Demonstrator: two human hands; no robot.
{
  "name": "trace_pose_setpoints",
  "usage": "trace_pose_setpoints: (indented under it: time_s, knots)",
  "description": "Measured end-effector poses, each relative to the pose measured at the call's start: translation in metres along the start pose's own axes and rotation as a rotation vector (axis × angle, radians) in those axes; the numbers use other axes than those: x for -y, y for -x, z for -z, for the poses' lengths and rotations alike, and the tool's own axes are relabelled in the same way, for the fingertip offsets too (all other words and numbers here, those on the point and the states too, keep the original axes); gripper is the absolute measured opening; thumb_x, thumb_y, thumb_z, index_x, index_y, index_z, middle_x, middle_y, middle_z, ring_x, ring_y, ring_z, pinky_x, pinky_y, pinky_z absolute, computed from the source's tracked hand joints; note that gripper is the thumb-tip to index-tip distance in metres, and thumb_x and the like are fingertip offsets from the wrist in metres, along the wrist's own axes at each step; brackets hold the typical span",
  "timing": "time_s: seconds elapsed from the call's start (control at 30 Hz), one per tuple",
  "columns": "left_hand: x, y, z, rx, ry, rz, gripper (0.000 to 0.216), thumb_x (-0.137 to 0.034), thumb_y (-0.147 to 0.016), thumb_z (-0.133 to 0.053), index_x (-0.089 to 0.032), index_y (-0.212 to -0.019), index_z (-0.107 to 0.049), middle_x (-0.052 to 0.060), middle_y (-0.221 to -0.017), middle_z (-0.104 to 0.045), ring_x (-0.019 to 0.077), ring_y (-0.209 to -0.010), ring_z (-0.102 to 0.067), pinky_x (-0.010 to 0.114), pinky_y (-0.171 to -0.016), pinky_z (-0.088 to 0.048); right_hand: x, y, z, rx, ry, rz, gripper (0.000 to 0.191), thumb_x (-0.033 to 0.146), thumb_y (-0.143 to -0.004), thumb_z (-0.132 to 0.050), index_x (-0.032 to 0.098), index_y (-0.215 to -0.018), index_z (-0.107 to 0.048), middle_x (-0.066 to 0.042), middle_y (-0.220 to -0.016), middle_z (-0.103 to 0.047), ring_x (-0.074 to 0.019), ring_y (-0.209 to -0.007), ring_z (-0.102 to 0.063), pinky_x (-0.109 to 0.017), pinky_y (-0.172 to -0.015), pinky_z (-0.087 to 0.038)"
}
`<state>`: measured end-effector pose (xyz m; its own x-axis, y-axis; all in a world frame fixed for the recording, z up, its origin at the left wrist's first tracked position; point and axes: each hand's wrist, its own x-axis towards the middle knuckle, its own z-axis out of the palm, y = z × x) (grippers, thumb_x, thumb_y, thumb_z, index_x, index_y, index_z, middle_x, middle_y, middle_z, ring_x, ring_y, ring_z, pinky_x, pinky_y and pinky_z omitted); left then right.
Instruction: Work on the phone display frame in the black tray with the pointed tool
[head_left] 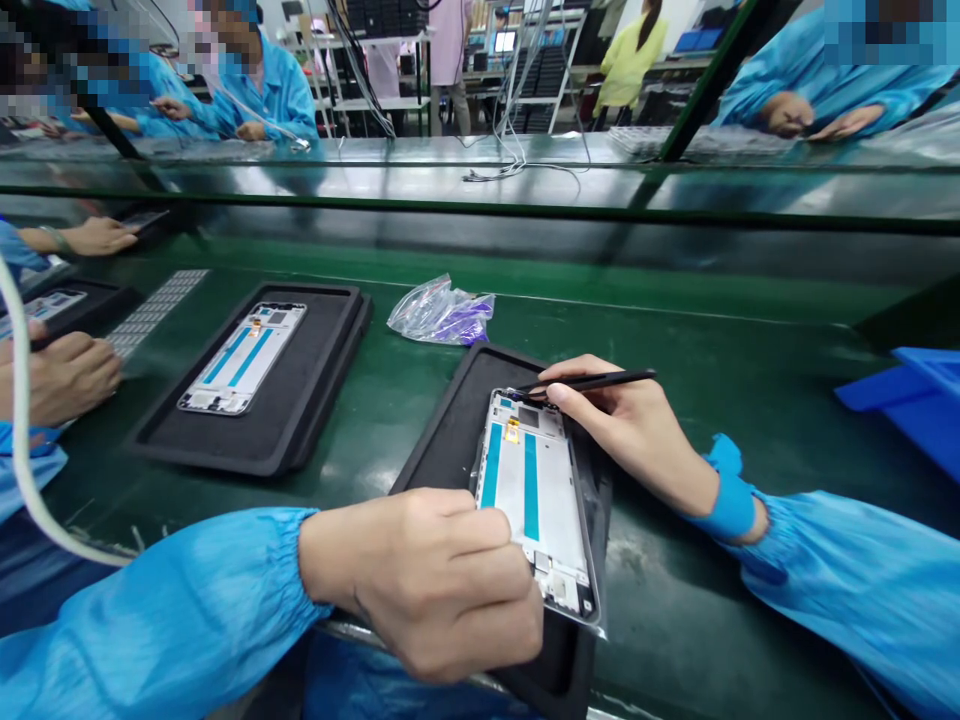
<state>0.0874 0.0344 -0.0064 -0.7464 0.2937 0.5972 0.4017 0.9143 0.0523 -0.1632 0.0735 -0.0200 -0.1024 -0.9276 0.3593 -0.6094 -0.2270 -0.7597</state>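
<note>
A silver phone frame (510, 500) with two blue strips and an orange flex piece lies tilted over a black tray (442, 440), clear film showing along its edge. My left hand (435, 580) is closed at its lower left edge, fingers curled round it; the thumb and the covered corner are hidden. In my right hand (630, 430), black tweezers (600, 380) are pinched between thumb and fingers. Their tips reach the dark parts at the frame's top end. A blue band (727, 495) circles my right wrist.
Left of me, a second phone frame (244, 360) rests on stacked black trays (315, 400). A clear plastic bag (442, 310) lies behind my tray, and a blue bin (915, 400) stands at right. A co-worker's hand (75, 375) is at far left, near a white cable (19, 400).
</note>
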Motion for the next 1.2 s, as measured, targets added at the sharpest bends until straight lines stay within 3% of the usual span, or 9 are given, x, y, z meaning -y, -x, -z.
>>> trace_pose_setpoints:
  time_s: [0.3, 0.5, 0.83, 1.1, 1.2]
  knots:
    - [0.001, 0.0, 0.001, 0.001, 0.025, 0.021, 0.028, -0.009, -0.094, -0.046, -0.011, -0.075, -0.066, 0.005, -0.07, -0.057, 0.0171, -0.062, -0.051, 0.032, -0.052, -0.04, -0.003, 0.001, -0.001, 0.012, 0.04, 0.043, 0.019, 0.037, -0.098, -0.059, 0.021, -0.101, -0.069, -0.001, -0.1, -0.067, -0.0218, -0.085, -0.064, -0.03, -0.065, -0.047]
    - [0.002, -0.001, 0.002, -0.002, 0.041, 0.035, 0.032, -0.009, -0.096, -0.043, -0.01, -0.075, -0.066, 0.005, -0.069, -0.058, 0.0172, -0.062, -0.053, 0.031, -0.053, -0.04, -0.001, 0.001, 0.002, 0.004, -0.032, 0.008, 0.018, 0.037, -0.095, -0.062, 0.02, -0.096, -0.069, -0.003, -0.095, -0.068, -0.0228, -0.081, -0.067, -0.031, -0.064, -0.051]
    - [0.002, 0.0, 0.004, 0.009, 0.034, 0.043, 0.029, -0.008, -0.097, -0.044, -0.01, -0.077, -0.065, 0.005, -0.07, -0.058, 0.017, -0.065, -0.055, 0.03, -0.056, -0.041, -0.002, 0.001, 0.001, -0.137, -0.203, -0.063, 0.03, 0.05, -0.094, -0.069, 0.021, -0.096, -0.069, -0.006, -0.093, -0.069, -0.0228, -0.077, -0.069, -0.031, -0.064, -0.061]
    - [0.012, 0.01, -0.005, 0.094, -0.202, 0.085, 0.018, -0.014, -0.098, -0.054, -0.014, -0.081, -0.059, 0.003, -0.079, -0.057, 0.0168, -0.067, -0.044, 0.033, -0.057, -0.03, 0.001, 0.003, -0.003, -0.168, -0.212, -0.012, 0.026, 0.043, -0.099, -0.064, 0.017, -0.103, -0.063, -0.004, -0.081, -0.068, -0.017, -0.064, -0.063, -0.027, -0.06, -0.054]
    - [0.017, 0.015, -0.008, 0.195, -0.25, 0.124, 0.017, -0.014, -0.101, -0.053, -0.015, -0.085, -0.056, 0.003, -0.082, -0.055, 0.0178, -0.073, -0.045, 0.032, -0.061, -0.029, -0.003, 0.002, -0.003, -0.16, -0.257, 0.007, 0.025, 0.039, -0.1, -0.062, 0.015, -0.106, -0.062, -0.004, -0.078, -0.067, -0.0162, -0.062, -0.062, -0.026, -0.058, -0.051]
